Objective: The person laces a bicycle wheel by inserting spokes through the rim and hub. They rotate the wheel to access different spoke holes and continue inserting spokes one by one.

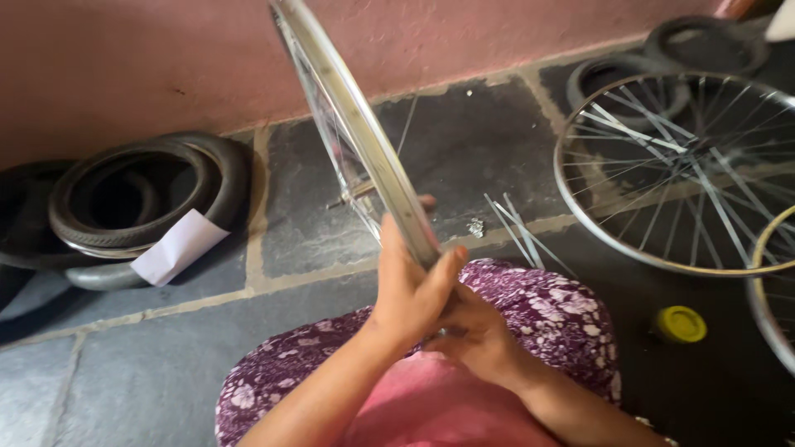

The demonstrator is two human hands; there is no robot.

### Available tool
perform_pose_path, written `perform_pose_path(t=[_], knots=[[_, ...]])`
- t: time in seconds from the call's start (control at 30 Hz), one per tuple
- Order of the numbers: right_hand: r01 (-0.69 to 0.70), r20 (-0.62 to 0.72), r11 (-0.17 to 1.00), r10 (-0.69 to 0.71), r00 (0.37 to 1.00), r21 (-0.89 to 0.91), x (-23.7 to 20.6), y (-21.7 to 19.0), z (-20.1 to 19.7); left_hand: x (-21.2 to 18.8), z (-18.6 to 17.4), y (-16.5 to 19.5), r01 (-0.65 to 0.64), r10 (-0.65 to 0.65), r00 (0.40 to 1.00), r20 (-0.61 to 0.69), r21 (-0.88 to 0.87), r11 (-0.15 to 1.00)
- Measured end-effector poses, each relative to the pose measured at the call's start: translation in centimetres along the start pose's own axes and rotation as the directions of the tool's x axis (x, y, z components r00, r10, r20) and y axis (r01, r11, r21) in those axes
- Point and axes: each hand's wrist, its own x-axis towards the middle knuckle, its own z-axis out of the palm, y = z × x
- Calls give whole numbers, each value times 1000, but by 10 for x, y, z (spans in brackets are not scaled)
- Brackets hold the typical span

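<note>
The bare wheel rim (pixel 356 124) is standing edge-on over the lap, its long line leaning up and away to the left toward the pink wall (pixel 124 58). The left hand (pixel 411 285) is wrapping its fingers around the lower edge, while the right hand (pixel 476 335) is curling closed beneath it, on what I cannot tell. Best to be keeping the rim steady and turning it slowly. Loose spokes (pixel 517 232) are lying on the floor (pixel 464 149) beside a second wheel (pixel 679 165).

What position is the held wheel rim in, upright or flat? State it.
Upright: the wheel rim stands on edge, tilted slightly, with the left hand gripping its lower part.
</note>
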Motion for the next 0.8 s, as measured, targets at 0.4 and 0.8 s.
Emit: perform_pose_path(t=[0.4,0.8], knots=[[-92,156,984,68,985,152,-41,-4,-2,7,-31,-56,4,120,906,406,-291,957],[-81,138,988,62,988,133,-55,-19,-3,-14,-12,-75,375,-19,876,481,-658,652]])
